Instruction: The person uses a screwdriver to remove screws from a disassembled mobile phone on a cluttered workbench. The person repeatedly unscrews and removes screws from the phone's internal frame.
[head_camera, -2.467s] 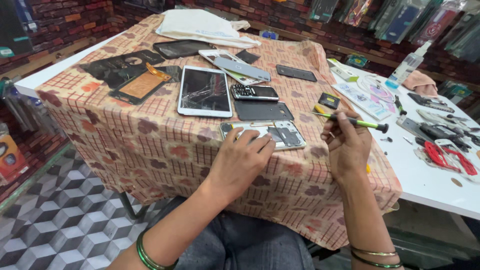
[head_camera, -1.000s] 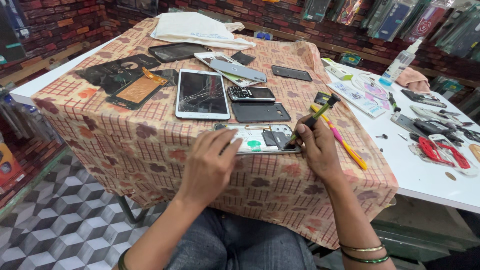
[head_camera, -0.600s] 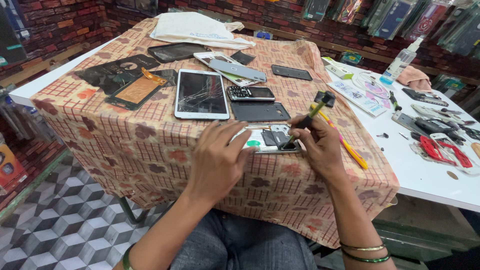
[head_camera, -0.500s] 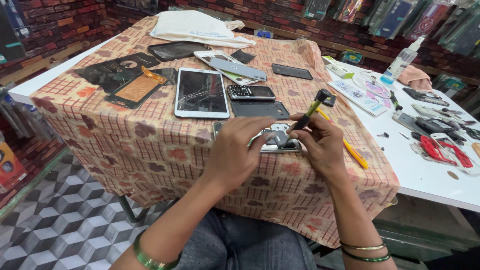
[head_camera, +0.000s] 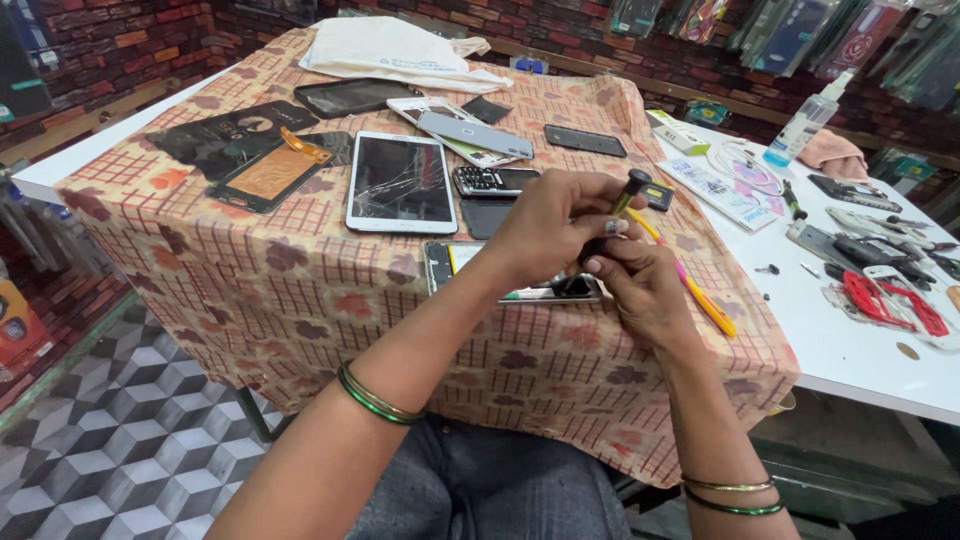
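An opened phone (head_camera: 470, 268) lies flat near the front edge of the cloth-covered table (head_camera: 200, 270), its insides showing. My right hand (head_camera: 640, 290) grips a yellow-and-black screwdriver (head_camera: 625, 195) held upright, with its tip down over the phone's right end. My left hand (head_camera: 560, 225) reaches across above the phone, and its fingers pinch the screwdriver's upper shaft. Both hands hide the phone's right half.
A white tablet with a cracked screen (head_camera: 400, 182), a keypad phone (head_camera: 492, 181), phone covers and screens lie behind. A yellow-pink tool (head_camera: 700, 295) rests to the right. Farther right, a white table (head_camera: 860, 340) carries red-handled pliers (head_camera: 885, 300), a spray bottle (head_camera: 805, 125) and small parts.
My left hand has lifted off the phone and moved right to the screwdriver's shaft. My right hand has brought the screwdriver from the table's right side down over the phone.
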